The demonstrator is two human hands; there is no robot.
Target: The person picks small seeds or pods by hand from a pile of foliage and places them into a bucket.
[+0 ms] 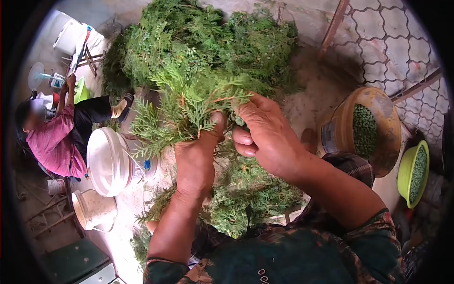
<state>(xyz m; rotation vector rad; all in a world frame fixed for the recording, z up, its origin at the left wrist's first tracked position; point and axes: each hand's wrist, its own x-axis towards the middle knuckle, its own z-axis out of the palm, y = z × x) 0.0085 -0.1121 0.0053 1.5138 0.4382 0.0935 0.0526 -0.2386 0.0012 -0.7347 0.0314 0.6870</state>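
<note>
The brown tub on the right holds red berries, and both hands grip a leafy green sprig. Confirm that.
Not quite: in the head view the brown tub holds small green berries, not red. Left hand and right hand do grip the leafy green sprig.

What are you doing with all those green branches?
A person sits on the ground with a leafy green sprig held up in both hands. The left hand has a closed grip on its stem, and the right hand pinches at its foliage. A big heap of the same branches lies ahead, with more in the lap. At the right, a brown tub and a green bowl hold small green bits. A white bucket stands at the left, near another person in a pink shirt.
</note>
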